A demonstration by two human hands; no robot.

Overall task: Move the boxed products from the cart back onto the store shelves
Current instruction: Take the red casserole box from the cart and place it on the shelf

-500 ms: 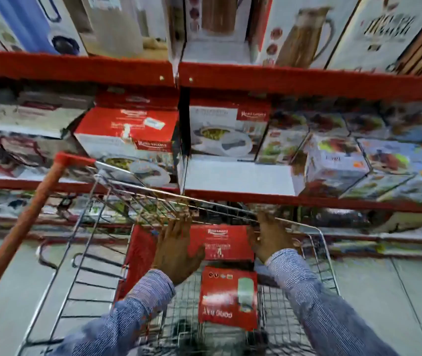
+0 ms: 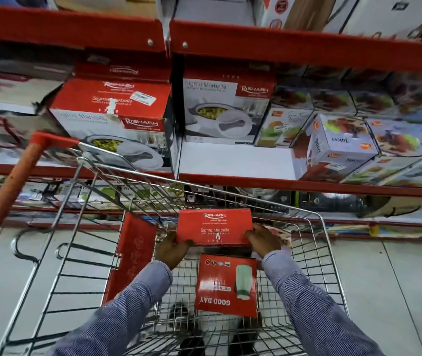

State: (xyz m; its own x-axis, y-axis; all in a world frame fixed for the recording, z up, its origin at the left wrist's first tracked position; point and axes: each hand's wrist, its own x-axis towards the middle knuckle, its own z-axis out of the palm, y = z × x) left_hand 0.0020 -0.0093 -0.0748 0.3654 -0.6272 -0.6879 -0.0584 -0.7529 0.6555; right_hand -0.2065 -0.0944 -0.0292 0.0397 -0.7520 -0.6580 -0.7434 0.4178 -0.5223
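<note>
A red Rishabh Sigma Marbella box (image 2: pixel 214 226) sits at the far end of the wire cart (image 2: pixel 333 265). My left hand (image 2: pixel 172 249) grips its lower left corner and my right hand (image 2: pixel 263 238) grips its lower right corner. Nearer me in the cart lies a red Good Day box (image 2: pixel 226 285). A third red box (image 2: pixel 128 255) stands on edge against the cart's left side. Straight ahead, the middle shelf (image 2: pixel 235 160) has a bare white gap beside matching Rishabh boxes (image 2: pixel 220 109).
The cart's orange handle (image 2: pixel 11 186) slants at the left. More Rishabh boxes (image 2: pixel 112 116) stand on the left shelf bay, and juicer boxes (image 2: pixel 343 145) fill the right. A red shelf edge (image 2: pixel 281 39) runs overhead. Lower shelves and a pale tiled floor (image 2: pixel 397 291) lie beyond the cart.
Both hands have moved from the top of the Sigma Marbella box down to its near corners and taken hold. The view has moved closer to the shelves.
</note>
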